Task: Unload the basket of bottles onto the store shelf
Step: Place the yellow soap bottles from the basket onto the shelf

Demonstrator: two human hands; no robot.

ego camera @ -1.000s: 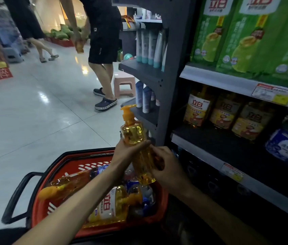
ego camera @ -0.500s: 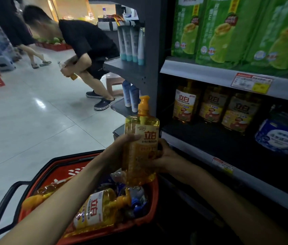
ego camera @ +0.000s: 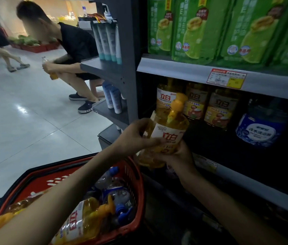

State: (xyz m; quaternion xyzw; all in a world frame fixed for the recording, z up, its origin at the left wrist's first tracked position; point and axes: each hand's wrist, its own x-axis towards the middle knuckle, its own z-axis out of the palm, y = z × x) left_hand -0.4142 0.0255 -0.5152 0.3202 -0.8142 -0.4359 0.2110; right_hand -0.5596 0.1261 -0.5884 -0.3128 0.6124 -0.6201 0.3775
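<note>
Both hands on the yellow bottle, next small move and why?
Probably carry the yellow bottle forward and right onto the dark shelf, ahead of the matching bottles. The left hand and right hand already grip it clear above the red basket, and that shelf front looks bare.

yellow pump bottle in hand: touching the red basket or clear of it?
Apart. In the head view, the yellow pump bottle, held by the left hand and right hand, sits above and beyond the red plastic basket's rim.
</note>
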